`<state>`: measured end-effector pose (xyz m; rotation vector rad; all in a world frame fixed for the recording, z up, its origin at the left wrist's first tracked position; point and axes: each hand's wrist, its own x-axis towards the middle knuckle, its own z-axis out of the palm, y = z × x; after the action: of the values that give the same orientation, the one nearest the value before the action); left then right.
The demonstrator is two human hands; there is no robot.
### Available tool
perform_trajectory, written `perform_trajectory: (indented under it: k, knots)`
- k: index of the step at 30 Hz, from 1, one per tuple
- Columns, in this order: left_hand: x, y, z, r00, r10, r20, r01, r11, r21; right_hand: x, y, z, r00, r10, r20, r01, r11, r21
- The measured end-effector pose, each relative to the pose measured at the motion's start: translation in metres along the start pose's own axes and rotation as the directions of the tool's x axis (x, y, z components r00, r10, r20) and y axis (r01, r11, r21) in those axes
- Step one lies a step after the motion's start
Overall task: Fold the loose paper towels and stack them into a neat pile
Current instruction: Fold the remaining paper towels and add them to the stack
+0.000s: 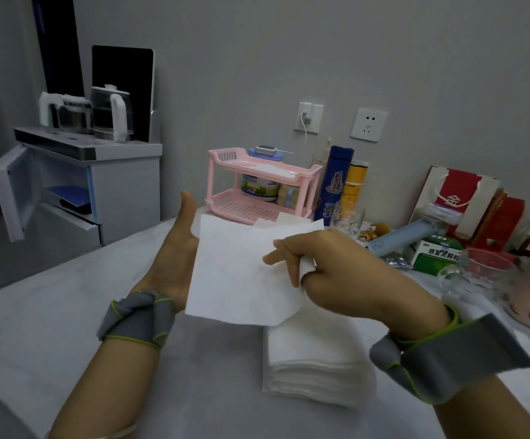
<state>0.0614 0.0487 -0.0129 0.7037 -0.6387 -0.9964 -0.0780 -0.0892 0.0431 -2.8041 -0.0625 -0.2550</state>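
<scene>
The pale tabletop (pixel 51 327) fills the lower half of the frame. At upper left a white cabinet (pixel 114 185) with its door ajar carries two kettles.

The pile (pixel 314 359) of folded towels lies at lower centre-right, its edges fairly square and its long axis running up and down the frame.

Above it, raised off the surface, is the held paper towel (pixel 241 274), a near-square sheet in mid-frame whose lower right corner overlaps the pile's far end.

The left hand (pixel 175 258) backs the sheet's left edge with a flat palm and an upright thumb, its fingers hidden behind the paper, so that grip looks apart. The right hand (pixel 330 274) has its grip clamped on the sheet's right edge, with paper bunched between the fingers.

The pile sits directly beneath the right wrist, towards the bottom of the frame from the pinch. The right hand is therefore the nearer one for laying the sheet down, once it is folded, I judge.

Behind, a pink rack (pixel 257 191) has more loose sheets (pixel 292 220) at its foot.

At right, a red bag (pixel 456 191) shows "金". A green box (pixel 437 253) reads "999" and "感冒灵颗粒".
</scene>
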Motion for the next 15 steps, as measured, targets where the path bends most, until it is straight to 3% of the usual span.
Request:
perform_trajectory:
  k: [1, 3, 8, 13, 15]
  knots:
    - [0.002, 0.001, -0.003, 1.000, -0.020, -0.020, 0.019, 0.998, -0.054, 0.000, 0.002, 0.000, 1.000, 0.004, 0.014, -0.004, 1.000, 0.014]
    - [0.003, -0.001, -0.007, 0.979, -0.030, -0.204, 0.050, 0.994, 0.093, 0.000, 0.006, -0.001, 0.999, 0.000, 0.036, -0.002, 0.999, 0.042]
    - [0.002, -0.005, -0.009, 0.932, -0.157, -0.326, 0.265, 0.909, 0.322, -0.003, 0.012, -0.010, 0.975, -0.014, 0.222, -0.017, 0.991, 0.135]
    - [0.003, 0.001, -0.014, 0.922, -0.169, -0.348, 0.286, 0.903, 0.321, -0.019, 0.021, -0.033, 0.848, -0.037, 0.529, -0.050, 0.988, 0.149]
    - [0.002, 0.001, -0.016, 0.920, -0.167, -0.354, 0.285, 0.906, 0.312, -0.028, 0.026, -0.045, 0.815, -0.056, 0.576, -0.086, 0.972, 0.217]
